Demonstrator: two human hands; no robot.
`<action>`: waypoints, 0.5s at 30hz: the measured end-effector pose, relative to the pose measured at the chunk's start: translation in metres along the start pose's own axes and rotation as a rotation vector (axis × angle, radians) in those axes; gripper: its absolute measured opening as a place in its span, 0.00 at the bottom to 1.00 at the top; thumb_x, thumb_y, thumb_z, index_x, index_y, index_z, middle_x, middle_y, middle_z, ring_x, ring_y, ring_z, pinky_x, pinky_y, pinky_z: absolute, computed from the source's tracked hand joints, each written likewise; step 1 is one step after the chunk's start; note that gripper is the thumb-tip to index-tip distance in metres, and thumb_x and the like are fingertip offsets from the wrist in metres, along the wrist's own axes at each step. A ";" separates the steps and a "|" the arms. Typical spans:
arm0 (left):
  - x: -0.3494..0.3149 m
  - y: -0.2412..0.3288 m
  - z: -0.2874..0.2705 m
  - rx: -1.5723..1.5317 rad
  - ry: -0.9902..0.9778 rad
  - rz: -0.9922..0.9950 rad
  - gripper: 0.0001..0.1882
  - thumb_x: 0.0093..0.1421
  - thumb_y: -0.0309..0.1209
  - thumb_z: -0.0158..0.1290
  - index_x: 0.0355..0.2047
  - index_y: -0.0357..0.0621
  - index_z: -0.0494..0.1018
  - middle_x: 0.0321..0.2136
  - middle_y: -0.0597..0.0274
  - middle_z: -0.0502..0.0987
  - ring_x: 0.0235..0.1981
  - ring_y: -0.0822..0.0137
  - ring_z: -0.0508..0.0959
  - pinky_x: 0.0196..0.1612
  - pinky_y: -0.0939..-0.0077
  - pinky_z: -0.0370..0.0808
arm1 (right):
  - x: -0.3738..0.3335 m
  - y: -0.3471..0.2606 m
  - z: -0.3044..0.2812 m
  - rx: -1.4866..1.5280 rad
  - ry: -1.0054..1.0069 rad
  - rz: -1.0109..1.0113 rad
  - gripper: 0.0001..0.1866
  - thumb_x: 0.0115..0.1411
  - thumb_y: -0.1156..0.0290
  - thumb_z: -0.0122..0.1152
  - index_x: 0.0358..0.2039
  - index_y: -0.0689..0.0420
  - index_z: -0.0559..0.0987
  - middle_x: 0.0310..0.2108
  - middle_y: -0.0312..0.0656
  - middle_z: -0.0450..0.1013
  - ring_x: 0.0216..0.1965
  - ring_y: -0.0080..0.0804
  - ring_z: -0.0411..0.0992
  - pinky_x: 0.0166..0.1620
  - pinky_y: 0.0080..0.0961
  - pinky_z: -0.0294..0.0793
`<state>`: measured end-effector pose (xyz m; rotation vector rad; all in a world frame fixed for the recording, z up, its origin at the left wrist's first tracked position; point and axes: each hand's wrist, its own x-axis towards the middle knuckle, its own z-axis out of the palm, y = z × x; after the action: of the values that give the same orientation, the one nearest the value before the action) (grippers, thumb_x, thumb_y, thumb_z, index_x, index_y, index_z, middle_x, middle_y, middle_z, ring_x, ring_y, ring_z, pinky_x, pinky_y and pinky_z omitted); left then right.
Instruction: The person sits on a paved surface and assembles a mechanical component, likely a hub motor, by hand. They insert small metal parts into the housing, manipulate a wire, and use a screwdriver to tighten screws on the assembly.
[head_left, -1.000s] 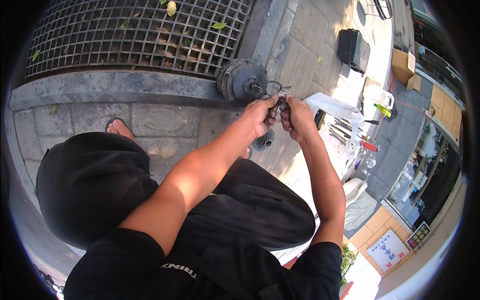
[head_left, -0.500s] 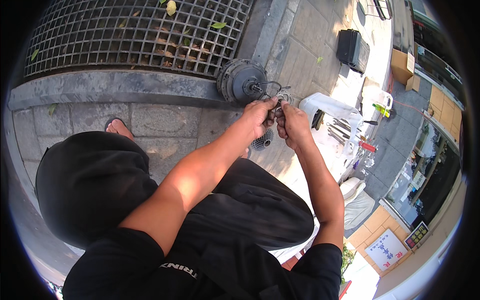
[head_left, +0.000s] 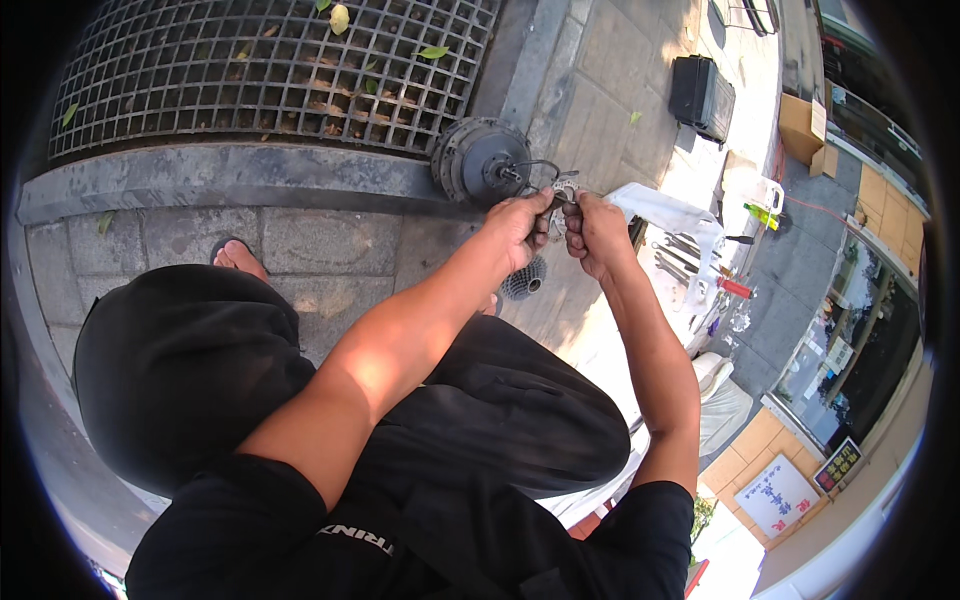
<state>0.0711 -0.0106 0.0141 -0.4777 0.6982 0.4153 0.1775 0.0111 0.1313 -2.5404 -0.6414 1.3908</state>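
Note:
My left hand (head_left: 518, 228) and my right hand (head_left: 598, 230) meet closely in front of me, fingers pinched. Something small and dark sits between their fingertips, too small to make out. Just beyond the fingers shows part of a perforated metal brake disc (head_left: 566, 186); whether it is held or lies on the paving I cannot tell. To the left of the hands, a round grey hub motor (head_left: 478, 163) with an axle and black cable rests against the kerb. Below the hands, a bicycle cassette (head_left: 523, 280) lies on the ground, beside my knee.
Several wrenches (head_left: 680, 255) lie on white sheeting to the right, near a red-handled tool (head_left: 735, 288). A black case (head_left: 702, 97) stands farther off. Beyond the stone kerb (head_left: 230, 175) is a metal grating (head_left: 270, 70). Cardboard boxes (head_left: 800, 127) stand at the right.
My right hand has shifted slightly right and up, its elbow swinging outward, and the fingertips have drawn a little apart. My left hand has barely moved.

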 end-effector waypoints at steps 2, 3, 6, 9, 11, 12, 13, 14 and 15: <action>0.000 0.000 0.001 0.007 0.013 0.008 0.10 0.68 0.38 0.64 0.31 0.49 0.80 0.20 0.72 0.70 0.20 0.74 0.67 0.24 0.76 0.65 | -0.001 0.008 -0.006 0.058 -0.042 0.053 0.19 0.74 0.57 0.55 0.33 0.60 0.76 0.21 0.37 0.70 0.18 0.31 0.70 0.20 0.29 0.67; -0.001 -0.001 0.000 -0.001 0.009 0.011 0.10 0.68 0.38 0.64 0.31 0.49 0.80 0.20 0.72 0.70 0.20 0.74 0.67 0.24 0.76 0.65 | -0.004 0.011 -0.009 0.089 -0.061 0.081 0.19 0.74 0.56 0.56 0.33 0.60 0.76 0.22 0.38 0.71 0.19 0.31 0.71 0.21 0.28 0.67; 0.000 -0.001 -0.004 -0.004 -0.003 0.013 0.11 0.68 0.37 0.64 0.30 0.48 0.80 0.20 0.72 0.70 0.19 0.74 0.67 0.23 0.77 0.65 | -0.021 0.003 -0.014 -1.264 0.341 -0.929 0.17 0.73 0.57 0.59 0.34 0.59 0.76 0.29 0.43 0.75 0.26 0.40 0.77 0.29 0.35 0.77; -0.002 -0.001 -0.002 -0.016 -0.025 0.017 0.09 0.69 0.36 0.62 0.32 0.48 0.78 0.23 0.74 0.69 0.21 0.76 0.65 0.25 0.78 0.62 | -0.025 -0.009 -0.017 -1.332 0.169 -1.013 0.16 0.70 0.60 0.63 0.34 0.60 0.76 0.33 0.48 0.76 0.33 0.50 0.79 0.36 0.44 0.79; -0.004 -0.001 0.000 -0.021 -0.025 0.018 0.09 0.70 0.36 0.61 0.33 0.48 0.77 0.24 0.74 0.69 0.22 0.77 0.63 0.26 0.78 0.61 | -0.023 -0.007 -0.019 -1.356 0.154 -1.068 0.15 0.70 0.60 0.63 0.35 0.60 0.76 0.33 0.49 0.76 0.32 0.51 0.79 0.35 0.44 0.79; -0.005 0.000 0.000 -0.018 -0.015 0.018 0.09 0.70 0.36 0.61 0.33 0.48 0.77 0.24 0.74 0.69 0.22 0.77 0.64 0.26 0.78 0.61 | -0.021 -0.006 -0.019 -1.368 0.157 -1.056 0.14 0.70 0.61 0.63 0.35 0.59 0.76 0.33 0.48 0.76 0.33 0.51 0.79 0.36 0.43 0.80; -0.005 0.000 0.001 -0.015 -0.005 0.018 0.09 0.70 0.36 0.61 0.33 0.48 0.77 0.24 0.74 0.69 0.22 0.77 0.64 0.26 0.78 0.61 | -0.020 -0.004 -0.018 -1.379 0.160 -1.044 0.13 0.69 0.61 0.63 0.35 0.59 0.76 0.33 0.48 0.76 0.33 0.50 0.80 0.37 0.42 0.80; -0.003 0.000 0.000 -0.017 -0.014 0.016 0.09 0.70 0.37 0.62 0.32 0.49 0.78 0.22 0.74 0.70 0.21 0.77 0.65 0.25 0.78 0.62 | -0.018 -0.001 -0.016 -1.345 0.203 -1.050 0.14 0.70 0.60 0.62 0.34 0.59 0.76 0.30 0.46 0.75 0.29 0.48 0.78 0.33 0.41 0.78; -0.002 -0.001 -0.001 -0.019 -0.022 0.015 0.10 0.69 0.37 0.63 0.31 0.49 0.79 0.21 0.74 0.70 0.20 0.76 0.66 0.24 0.77 0.63 | -0.014 0.007 -0.014 -1.311 0.246 -1.055 0.16 0.71 0.60 0.62 0.33 0.59 0.75 0.27 0.44 0.74 0.24 0.45 0.76 0.29 0.40 0.76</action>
<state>0.0695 -0.0122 0.0145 -0.4855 0.6774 0.4406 0.1847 -0.0003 0.1477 -2.0321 -2.8869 0.1801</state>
